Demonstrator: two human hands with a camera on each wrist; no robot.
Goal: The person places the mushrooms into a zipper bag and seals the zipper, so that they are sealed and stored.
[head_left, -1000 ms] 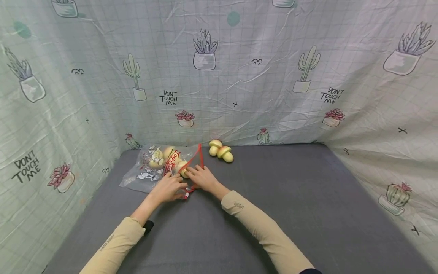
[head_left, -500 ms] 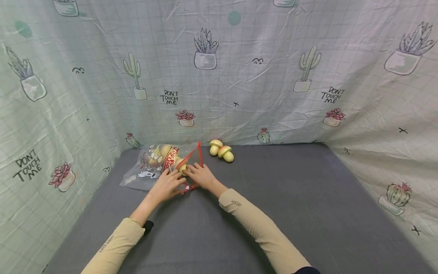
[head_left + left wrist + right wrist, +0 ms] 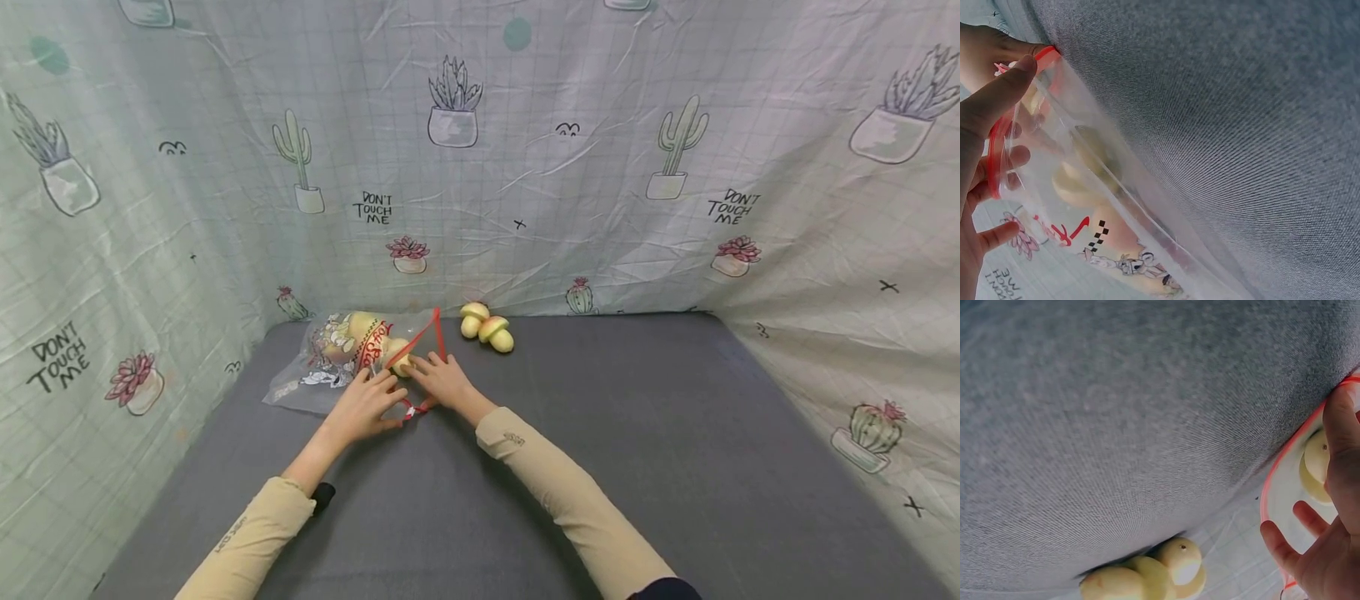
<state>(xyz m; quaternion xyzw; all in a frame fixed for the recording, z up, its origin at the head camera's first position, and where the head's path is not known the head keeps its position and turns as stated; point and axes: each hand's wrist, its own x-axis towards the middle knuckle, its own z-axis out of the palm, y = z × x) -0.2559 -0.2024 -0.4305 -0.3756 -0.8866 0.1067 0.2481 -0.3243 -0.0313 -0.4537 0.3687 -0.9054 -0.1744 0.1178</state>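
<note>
Mushrooms (image 3: 402, 367), pale yellow, show through a clear printed bag (image 3: 303, 400), which we see lying toward the left back of a grey table (image 3: 637, 450), its mouth edged by a red rim (image 3: 438, 321). The left hand (image 3: 365, 406) grips this rim, thumb on one side, the other fingers spread. The right hand (image 3: 447, 387) has its thumb at the rim and two fingers apart; whether it pinches the plastic, we cannot tell. Beyond it, near a cactus-patterned curtain (image 3: 517, 183), we find two more mushrooms (image 3: 496, 335), touching.

The near red rim (image 3: 423, 408) of the bag (image 3: 288, 392) has shifted slightly forward.
</note>
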